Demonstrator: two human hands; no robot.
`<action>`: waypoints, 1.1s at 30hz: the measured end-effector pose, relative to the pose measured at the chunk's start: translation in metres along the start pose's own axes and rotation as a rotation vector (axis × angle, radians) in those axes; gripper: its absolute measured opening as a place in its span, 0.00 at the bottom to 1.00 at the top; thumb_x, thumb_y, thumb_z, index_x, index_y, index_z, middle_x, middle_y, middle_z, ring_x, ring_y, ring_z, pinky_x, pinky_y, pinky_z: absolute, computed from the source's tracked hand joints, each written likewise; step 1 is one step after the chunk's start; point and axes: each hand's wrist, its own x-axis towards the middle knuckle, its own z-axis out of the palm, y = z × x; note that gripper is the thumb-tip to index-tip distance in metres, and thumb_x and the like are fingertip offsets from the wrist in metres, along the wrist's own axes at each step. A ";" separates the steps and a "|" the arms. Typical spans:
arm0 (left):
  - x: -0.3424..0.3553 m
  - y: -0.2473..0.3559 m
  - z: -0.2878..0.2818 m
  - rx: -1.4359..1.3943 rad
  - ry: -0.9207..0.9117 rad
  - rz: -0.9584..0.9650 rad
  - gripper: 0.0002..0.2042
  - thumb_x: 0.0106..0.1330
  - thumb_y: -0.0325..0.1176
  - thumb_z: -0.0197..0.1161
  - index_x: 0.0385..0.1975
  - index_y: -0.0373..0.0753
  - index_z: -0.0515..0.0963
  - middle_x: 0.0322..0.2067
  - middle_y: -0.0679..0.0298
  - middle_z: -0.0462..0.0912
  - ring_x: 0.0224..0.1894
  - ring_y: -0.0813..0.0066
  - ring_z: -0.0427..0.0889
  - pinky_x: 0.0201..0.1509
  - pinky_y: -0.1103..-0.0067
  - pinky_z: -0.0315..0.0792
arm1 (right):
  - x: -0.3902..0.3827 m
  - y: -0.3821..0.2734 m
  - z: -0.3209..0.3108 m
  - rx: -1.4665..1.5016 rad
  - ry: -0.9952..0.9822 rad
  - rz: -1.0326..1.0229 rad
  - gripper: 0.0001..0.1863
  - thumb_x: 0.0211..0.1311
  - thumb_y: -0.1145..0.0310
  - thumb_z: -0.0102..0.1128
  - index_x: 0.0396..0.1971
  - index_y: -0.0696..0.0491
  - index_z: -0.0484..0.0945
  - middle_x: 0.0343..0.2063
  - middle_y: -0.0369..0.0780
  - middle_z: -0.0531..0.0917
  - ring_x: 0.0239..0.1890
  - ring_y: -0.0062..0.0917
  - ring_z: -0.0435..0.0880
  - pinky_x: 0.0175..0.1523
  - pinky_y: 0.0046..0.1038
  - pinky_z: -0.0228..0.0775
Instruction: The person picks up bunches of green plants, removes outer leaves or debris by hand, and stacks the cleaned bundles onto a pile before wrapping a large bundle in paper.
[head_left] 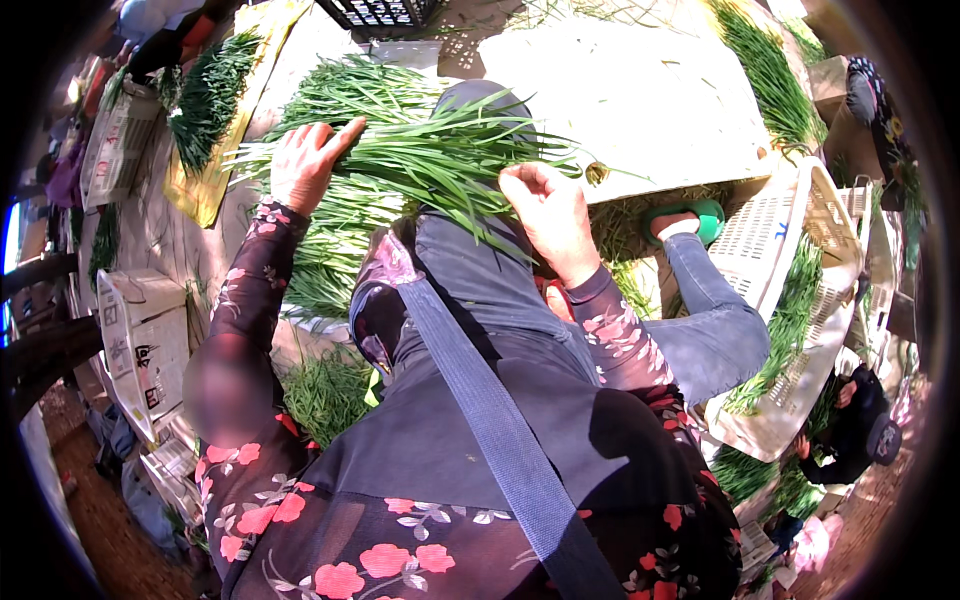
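Observation:
A loose bunch of long green chives [430, 150] lies across in front of me, over my raised knee. My left hand [308, 165] is closed round its pale stem end, thumb stretched along the leaves; stem ends poke out to the left. At the leafy right end, the fingers of my right hand [550, 215] are curled and pinched together on leaf tips. How many leaves they hold is hidden. More chives [340, 95] are heaped beyond the bunch, and another pile [335, 225] lies on the near side, left of my leg.
A pale board [620, 110] lies ahead right. White plastic crates stand right [770, 240] and left [145, 345]; a black crate [375, 12] is at the top. Chives lie on a yellow sheet [205, 195]. A green slipper [709, 222] is on a foot. Another person [862, 425] is lower right.

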 end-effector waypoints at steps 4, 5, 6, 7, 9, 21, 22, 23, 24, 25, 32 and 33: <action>-0.002 0.000 -0.001 0.012 -0.001 -0.006 0.28 0.56 0.26 0.54 0.58 0.61 0.69 0.27 0.70 0.70 0.32 0.72 0.73 0.37 0.76 0.69 | 0.009 0.001 0.013 -0.119 0.029 -0.101 0.09 0.54 0.67 0.63 0.29 0.58 0.79 0.22 0.35 0.80 0.22 0.15 0.76 0.32 0.21 0.71; -0.002 0.000 0.001 0.016 0.004 -0.007 0.28 0.56 0.26 0.54 0.58 0.61 0.69 0.27 0.70 0.70 0.32 0.72 0.73 0.37 0.76 0.69 | 0.012 0.008 0.016 -0.149 0.032 -0.192 0.08 0.56 0.68 0.63 0.28 0.58 0.77 0.21 0.32 0.77 0.20 0.14 0.74 0.29 0.19 0.69; -0.002 0.001 0.000 0.009 0.000 -0.007 0.28 0.56 0.26 0.54 0.58 0.60 0.69 0.27 0.70 0.70 0.32 0.72 0.73 0.37 0.76 0.69 | 0.010 0.009 0.015 0.034 -0.034 -0.118 0.08 0.57 0.68 0.62 0.29 0.57 0.76 0.21 0.31 0.77 0.20 0.13 0.73 0.27 0.17 0.67; -0.002 0.002 0.000 0.002 -0.005 -0.009 0.28 0.56 0.26 0.54 0.58 0.60 0.69 0.27 0.70 0.70 0.32 0.72 0.73 0.37 0.76 0.69 | 0.004 0.005 0.013 0.217 -0.101 -0.043 0.08 0.58 0.68 0.62 0.30 0.56 0.76 0.21 0.30 0.76 0.19 0.12 0.72 0.26 0.16 0.66; -0.002 0.001 0.001 -0.001 -0.006 -0.007 0.28 0.56 0.26 0.54 0.58 0.60 0.69 0.27 0.70 0.70 0.32 0.72 0.73 0.37 0.75 0.69 | -0.006 -0.007 0.009 0.573 -0.207 0.131 0.07 0.61 0.68 0.61 0.33 0.54 0.73 0.20 0.28 0.73 0.17 0.09 0.67 0.22 0.12 0.58; -0.004 -0.001 0.004 -0.019 -0.061 -0.036 0.31 0.52 0.21 0.55 0.58 0.57 0.69 0.31 0.66 0.73 0.35 0.67 0.75 0.41 0.74 0.69 | -0.040 0.025 -0.092 -0.420 0.137 -0.239 0.05 0.55 0.73 0.61 0.30 0.59 0.78 0.21 0.40 0.78 0.25 0.30 0.78 0.35 0.28 0.71; -0.007 -0.001 0.003 -0.017 -0.065 -0.038 0.32 0.52 0.20 0.56 0.58 0.57 0.69 0.32 0.66 0.73 0.35 0.67 0.75 0.41 0.74 0.69 | -0.044 0.005 -0.088 -0.128 0.075 -0.012 0.06 0.56 0.72 0.62 0.30 0.59 0.79 0.21 0.40 0.79 0.25 0.26 0.79 0.35 0.24 0.71; -0.005 -0.002 0.003 -0.024 -0.060 -0.040 0.32 0.51 0.20 0.56 0.59 0.56 0.69 0.31 0.66 0.74 0.35 0.67 0.75 0.42 0.74 0.70 | -0.042 -0.002 -0.083 -0.013 0.107 -0.029 0.07 0.55 0.72 0.63 0.30 0.60 0.80 0.21 0.40 0.80 0.24 0.20 0.78 0.34 0.19 0.69; -0.005 -0.001 0.002 -0.027 -0.064 -0.041 0.33 0.50 0.19 0.56 0.59 0.57 0.69 0.31 0.66 0.74 0.35 0.67 0.75 0.42 0.74 0.70 | -0.040 -0.004 -0.077 -0.075 0.114 -0.101 0.06 0.55 0.72 0.63 0.30 0.60 0.80 0.21 0.40 0.80 0.24 0.21 0.78 0.34 0.20 0.70; -0.005 -0.001 0.001 -0.028 -0.066 -0.042 0.33 0.50 0.19 0.57 0.59 0.57 0.69 0.31 0.66 0.74 0.35 0.67 0.75 0.42 0.74 0.70 | -0.037 -0.006 -0.072 -0.137 0.122 -0.176 0.06 0.55 0.73 0.63 0.30 0.59 0.80 0.21 0.41 0.80 0.24 0.22 0.79 0.34 0.20 0.70; -0.002 -0.002 -0.001 -0.029 -0.070 -0.025 0.33 0.50 0.19 0.56 0.59 0.55 0.68 0.30 0.66 0.72 0.34 0.67 0.74 0.41 0.74 0.69 | -0.013 0.002 -0.026 -0.505 0.130 -0.470 0.08 0.47 0.71 0.66 0.28 0.51 0.78 0.28 0.37 0.75 0.32 0.32 0.78 0.35 0.32 0.71; -0.002 -0.002 0.000 -0.028 -0.074 -0.024 0.33 0.51 0.19 0.56 0.59 0.55 0.68 0.30 0.66 0.72 0.34 0.67 0.74 0.41 0.74 0.68 | -0.009 0.008 -0.022 -0.550 0.143 -0.504 0.08 0.47 0.71 0.66 0.28 0.51 0.78 0.28 0.37 0.75 0.33 0.32 0.78 0.35 0.32 0.71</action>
